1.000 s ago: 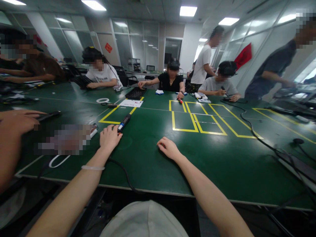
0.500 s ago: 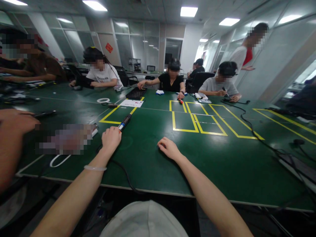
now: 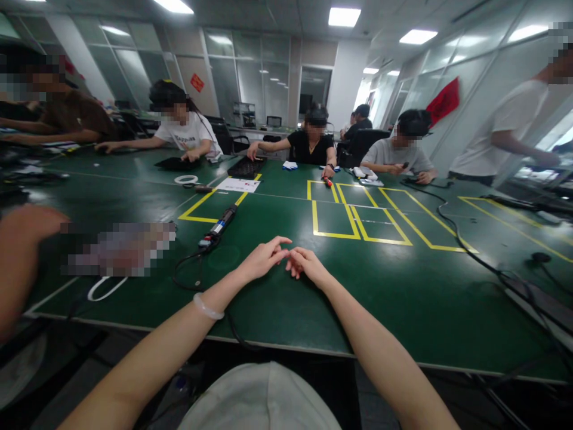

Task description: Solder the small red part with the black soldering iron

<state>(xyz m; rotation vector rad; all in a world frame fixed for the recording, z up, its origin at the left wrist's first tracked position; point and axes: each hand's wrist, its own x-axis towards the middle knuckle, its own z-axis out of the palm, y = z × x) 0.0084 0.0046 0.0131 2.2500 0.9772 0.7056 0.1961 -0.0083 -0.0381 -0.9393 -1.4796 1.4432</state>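
My left hand is over the green table with its fingers stretched out, holding nothing. Its fingertips meet or nearly meet those of my right hand, which is loosely bent with the fingers apart and nothing in them. To the left of both hands lies a black corded electric screwdriver with a blue and white label and a red part near its cord. Its tip points away from me, close to a yellow-taped outline on the table. The cord loops beside my left forearm.
Several yellow-taped rectangles mark the green table. A white sheet and black tray sit farther back. A blurred-out item and a co-worker's arm are at left. Black cables run along the right. Several people sit opposite.
My left hand has let go of the screwdriver and moved right, up to my right hand. The screwdriver stays on the table. A standing person at the back has moved right.
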